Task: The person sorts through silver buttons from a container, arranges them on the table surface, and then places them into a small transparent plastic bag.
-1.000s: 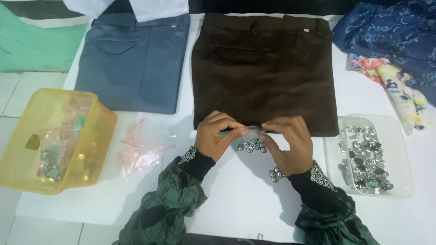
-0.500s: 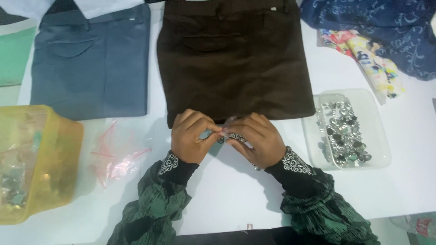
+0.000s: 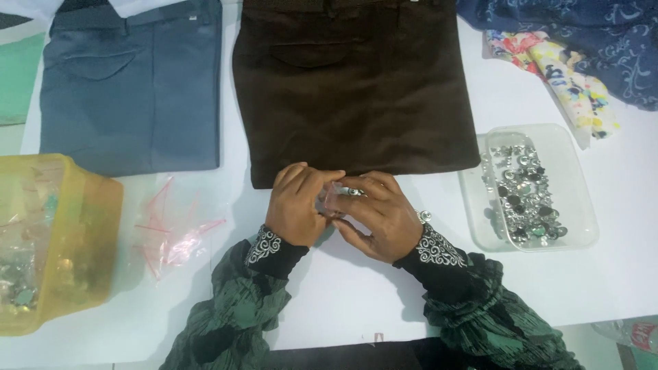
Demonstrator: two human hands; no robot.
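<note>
My left hand (image 3: 298, 204) and my right hand (image 3: 377, 214) meet over the white table, just below the hem of a folded brown garment (image 3: 353, 85). Together they pinch a small clear plastic bag (image 3: 337, 196) with a silver piece at its top edge. Fingers cover most of the bag, so what is inside cannot be made out. A single silver button (image 3: 425, 216) lies beside my right wrist. Both arms wear dark green patterned sleeves with white embroidered cuffs.
A clear tray (image 3: 579, 205) of silver buttons sits to the right. Loose clear bags with red strips (image 3: 175, 226) lie to the left, beside a yellow plastic tub (image 3: 96, 233). A folded blue garment (image 3: 133, 82), floral fabric (image 3: 562, 68) and navy patterned cloth (image 3: 582, 34) lie further back.
The view has drifted right and slightly nearer. My hands stay together on the small bag, and the buttons seen under them a second ago are now covered or gone from view.
</note>
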